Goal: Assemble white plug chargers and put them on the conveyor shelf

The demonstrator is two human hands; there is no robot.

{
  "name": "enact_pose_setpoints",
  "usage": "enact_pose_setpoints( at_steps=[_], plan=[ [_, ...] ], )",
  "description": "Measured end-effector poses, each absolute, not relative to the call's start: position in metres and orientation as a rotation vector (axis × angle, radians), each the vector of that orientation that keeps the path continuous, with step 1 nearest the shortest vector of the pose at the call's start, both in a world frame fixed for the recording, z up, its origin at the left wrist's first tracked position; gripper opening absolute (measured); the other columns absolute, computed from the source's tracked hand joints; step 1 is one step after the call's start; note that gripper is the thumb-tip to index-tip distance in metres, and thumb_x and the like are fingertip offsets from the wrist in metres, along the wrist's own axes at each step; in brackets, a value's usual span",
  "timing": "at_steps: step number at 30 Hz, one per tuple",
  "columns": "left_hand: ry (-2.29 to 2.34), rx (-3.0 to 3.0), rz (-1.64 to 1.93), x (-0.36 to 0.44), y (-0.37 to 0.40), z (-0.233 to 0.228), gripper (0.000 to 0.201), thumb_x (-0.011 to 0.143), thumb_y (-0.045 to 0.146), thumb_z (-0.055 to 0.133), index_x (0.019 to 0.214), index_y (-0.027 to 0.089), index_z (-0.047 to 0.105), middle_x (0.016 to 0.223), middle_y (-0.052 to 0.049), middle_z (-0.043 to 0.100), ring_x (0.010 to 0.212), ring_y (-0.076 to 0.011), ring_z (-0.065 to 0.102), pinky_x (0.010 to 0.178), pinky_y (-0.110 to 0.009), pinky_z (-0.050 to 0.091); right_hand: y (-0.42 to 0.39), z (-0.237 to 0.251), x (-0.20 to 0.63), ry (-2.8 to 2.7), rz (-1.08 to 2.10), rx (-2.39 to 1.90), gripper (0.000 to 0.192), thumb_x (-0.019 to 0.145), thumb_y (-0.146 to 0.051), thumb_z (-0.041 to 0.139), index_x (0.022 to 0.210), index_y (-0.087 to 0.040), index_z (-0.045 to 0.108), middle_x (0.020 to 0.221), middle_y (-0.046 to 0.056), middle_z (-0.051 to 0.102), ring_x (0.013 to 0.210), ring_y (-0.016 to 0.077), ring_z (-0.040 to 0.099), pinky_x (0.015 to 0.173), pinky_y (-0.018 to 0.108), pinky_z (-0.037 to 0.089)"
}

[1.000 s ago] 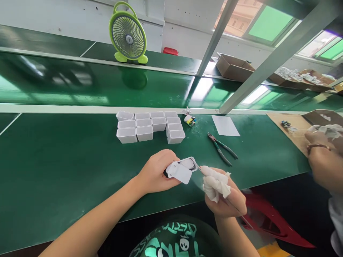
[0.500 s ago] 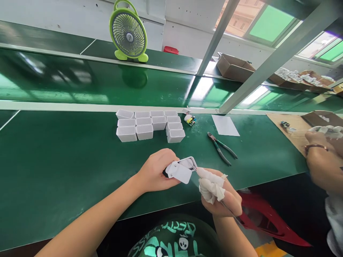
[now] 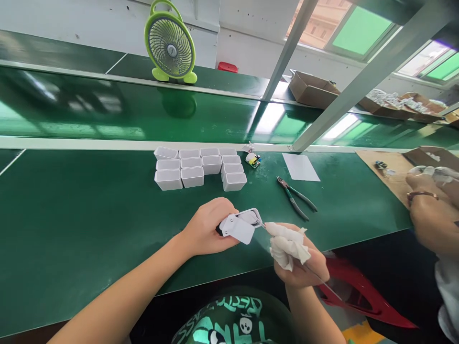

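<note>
My left hand (image 3: 206, 229) grips a white plastic housing (image 3: 239, 225) just above the green bench, its open side turned toward my right hand. My right hand (image 3: 303, 260) is wrapped in white cloth at the fingers and holds a thin metal tool (image 3: 319, 277) whose tip touches the housing's opening. Behind them stand several empty white housings (image 3: 201, 168) in rows. A small circuit board (image 3: 254, 159) lies to the right of these rows.
Green-handled pliers (image 3: 296, 196) and a white sheet (image 3: 300, 167) lie on the bench at the right. A green fan (image 3: 170, 43) stands on the far shelf beside cardboard boxes (image 3: 311, 88). Another person's hands (image 3: 428, 205) work at the far right over cardboard.
My right hand shifted slightly left toward the housing, then back right and down a little. The left hand and housing stayed nearly in place.
</note>
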State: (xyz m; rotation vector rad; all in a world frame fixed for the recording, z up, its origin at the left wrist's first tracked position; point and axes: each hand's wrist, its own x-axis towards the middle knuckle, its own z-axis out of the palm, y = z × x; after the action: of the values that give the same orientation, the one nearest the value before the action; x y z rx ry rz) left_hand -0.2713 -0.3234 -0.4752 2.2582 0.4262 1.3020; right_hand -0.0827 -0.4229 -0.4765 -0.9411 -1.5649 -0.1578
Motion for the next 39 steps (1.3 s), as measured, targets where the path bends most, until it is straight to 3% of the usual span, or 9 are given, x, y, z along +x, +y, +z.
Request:
enact_pose_setpoints(
  at_steps=[16, 39],
  plan=[
    [0.387, 2.285, 1.304, -0.2720, -0.3233, -0.4750, 0.020, 0.080, 0.023, 0.072, 0.093, 0.019, 0.058, 0.077, -0.003, 0.067, 0.068, -0.0148, 0.060, 0.059, -0.026, 0.048, -0.4208, -0.4813, -0.0783, -1.644, -0.103, -0.798, 0.046, 0.072, 0.006, 0.062, 0.114, -0.012, 0.069, 0.101, 0.014, 0.077, 0.088, 0.0294, 0.076, 0.055, 0.038, 0.064],
    [0.362, 2.271, 1.294, -0.2712, -0.3234, -0.4768, 0.023, 0.078, 0.022, 0.074, 0.095, 0.020, 0.058, 0.078, -0.002, 0.067, 0.068, -0.0150, 0.061, 0.059, -0.026, 0.049, -0.4169, -0.4736, -0.0836, -1.593, -0.104, -0.828, 0.023, 0.079, -0.004, 0.062, 0.098, -0.015, 0.070, 0.088, 0.015, 0.077, 0.074, 0.0276, 0.075, 0.047, 0.035, 0.061]
  ],
)
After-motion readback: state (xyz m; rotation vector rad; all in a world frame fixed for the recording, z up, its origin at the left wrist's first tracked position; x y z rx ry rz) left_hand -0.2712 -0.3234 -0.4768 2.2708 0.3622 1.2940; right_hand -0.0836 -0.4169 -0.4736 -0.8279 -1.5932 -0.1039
